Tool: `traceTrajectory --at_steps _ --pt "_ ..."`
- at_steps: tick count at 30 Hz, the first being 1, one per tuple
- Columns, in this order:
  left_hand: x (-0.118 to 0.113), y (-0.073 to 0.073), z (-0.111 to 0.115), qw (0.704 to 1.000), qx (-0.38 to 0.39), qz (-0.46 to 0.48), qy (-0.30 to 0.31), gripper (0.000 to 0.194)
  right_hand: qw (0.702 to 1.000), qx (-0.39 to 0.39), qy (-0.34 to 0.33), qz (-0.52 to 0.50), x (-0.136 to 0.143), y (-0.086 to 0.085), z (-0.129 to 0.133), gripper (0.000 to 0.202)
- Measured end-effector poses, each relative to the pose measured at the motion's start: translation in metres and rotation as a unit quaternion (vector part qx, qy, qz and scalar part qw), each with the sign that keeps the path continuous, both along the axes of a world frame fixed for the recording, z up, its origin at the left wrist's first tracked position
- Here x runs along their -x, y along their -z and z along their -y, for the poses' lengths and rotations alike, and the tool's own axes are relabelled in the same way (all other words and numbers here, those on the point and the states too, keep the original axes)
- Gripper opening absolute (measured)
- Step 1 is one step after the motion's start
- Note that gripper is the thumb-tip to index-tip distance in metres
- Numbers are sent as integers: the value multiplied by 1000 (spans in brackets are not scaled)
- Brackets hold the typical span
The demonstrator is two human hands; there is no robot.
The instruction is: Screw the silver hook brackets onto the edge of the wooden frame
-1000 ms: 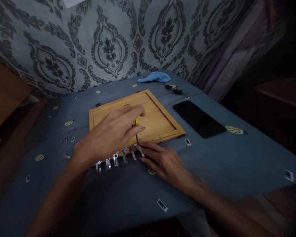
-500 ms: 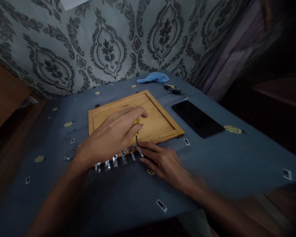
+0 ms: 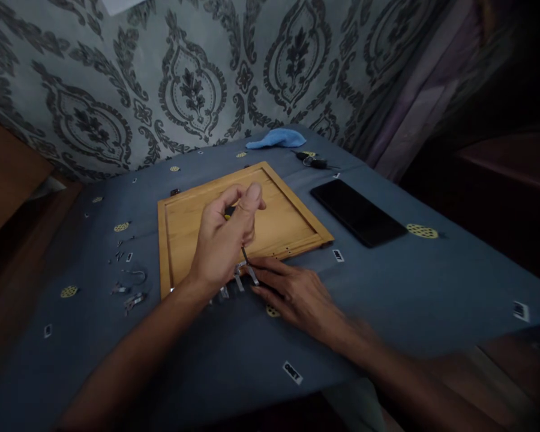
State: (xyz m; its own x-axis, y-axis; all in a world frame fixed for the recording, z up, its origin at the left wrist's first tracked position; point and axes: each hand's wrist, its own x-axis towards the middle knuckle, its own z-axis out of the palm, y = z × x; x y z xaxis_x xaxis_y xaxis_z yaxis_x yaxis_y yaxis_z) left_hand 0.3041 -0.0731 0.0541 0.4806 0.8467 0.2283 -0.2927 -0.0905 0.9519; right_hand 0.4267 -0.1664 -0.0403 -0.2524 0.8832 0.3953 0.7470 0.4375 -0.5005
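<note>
My left hand [image 3: 227, 231] is wrapped round the handle of a screwdriver [image 3: 245, 254]. The shaft points down to a metal hook [image 3: 252, 275] at the near edge of a framed wooden board [image 3: 279, 207]. My right hand [image 3: 297, 294] lies beside that edge, its fingertips closed on the same hook. More metal hooks [image 3: 239, 282] hang along the edge to the left, some hidden behind my left wrist. Only a bit of the black and yellow handle shows between the fingers.
Right of the board lies a black phone [image 3: 359, 213]. Behind it are keys [image 3: 312, 161] and a blue cloth [image 3: 276, 138]. Loose metal hooks [image 3: 134, 302] and small screws [image 3: 119, 257] lie to the left on the blue tablecloth [image 3: 198, 372]. A patterned wall stands behind.
My left hand has turned over and its fingers have curled tighter round the handle. Its forearm has swung right, uncovering the loose hooks at left. My right hand stays at the hook.
</note>
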Motion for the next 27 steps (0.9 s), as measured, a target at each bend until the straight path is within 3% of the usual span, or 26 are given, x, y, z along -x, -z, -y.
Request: traceTrajectory --at_steps 11,18,21,27 --pt "3 -4 -6 996 3 0 90 43 1000 20 1 1 0 0 1 28" --pt "9 -25 -5 998 -49 2 -27 41 1000 17 -1 -12 0 -1 0 28" --pt "11 -28 -5 999 -47 -5 -20 39 1000 15 1 -11 0 0 0 28" --pt "9 -18 -4 999 -33 -16 29 23 1000 5 3 1 0 2 1 25"
